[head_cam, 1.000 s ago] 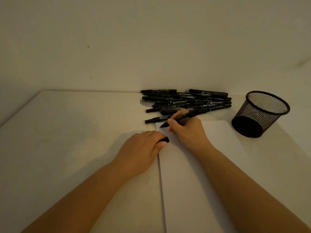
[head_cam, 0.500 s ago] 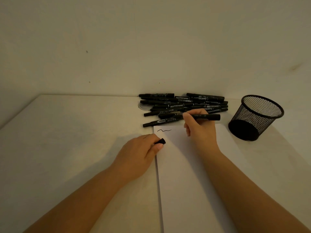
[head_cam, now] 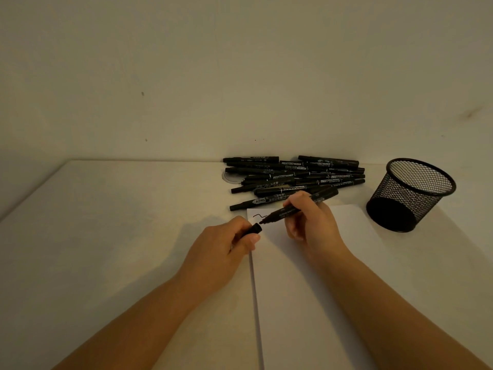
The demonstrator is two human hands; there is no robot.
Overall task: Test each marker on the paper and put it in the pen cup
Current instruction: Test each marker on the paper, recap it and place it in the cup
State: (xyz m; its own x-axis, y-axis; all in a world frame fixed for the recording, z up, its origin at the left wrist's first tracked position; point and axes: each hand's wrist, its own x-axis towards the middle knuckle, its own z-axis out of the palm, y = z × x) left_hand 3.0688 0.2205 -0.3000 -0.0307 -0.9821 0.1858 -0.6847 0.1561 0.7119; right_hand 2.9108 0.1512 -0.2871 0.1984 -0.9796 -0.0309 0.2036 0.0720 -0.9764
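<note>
While the right hand (head_cam: 310, 221) pinches a black marker (head_cam: 298, 206) between thumb and fingers, the barrel slants down to the left, its bare tip close to the mouth of a black cap (head_cam: 253, 229). That cap is gripped in the curled fingers of the left hand (head_cam: 226, 245), which sits at the left edge of the paper (head_cam: 306, 289). Tip and cap are nearly touching; whether they actually meet cannot be told. Just above the tip, near the top left corner of the white sheet, a short wavy black scribble (head_cam: 260, 216) shows on the paper. Both forearms reach in from the lower edge of the view, the right one lying over the sheet.

Beyond the hands, a loose pile of black markers (head_cam: 293, 173) lies on the pale bench (head_cam: 120, 222) against the wall (head_cam: 240, 76), most of them running roughly left to right and overlapping each other; the nearest one lies just past the paper's top edge. To the right of the pile and the sheet stands a black mesh pen cup (head_cam: 412, 194), upright; no marker shows through its mesh. It stands near the paper's upper right corner, apart from the pile.
</note>
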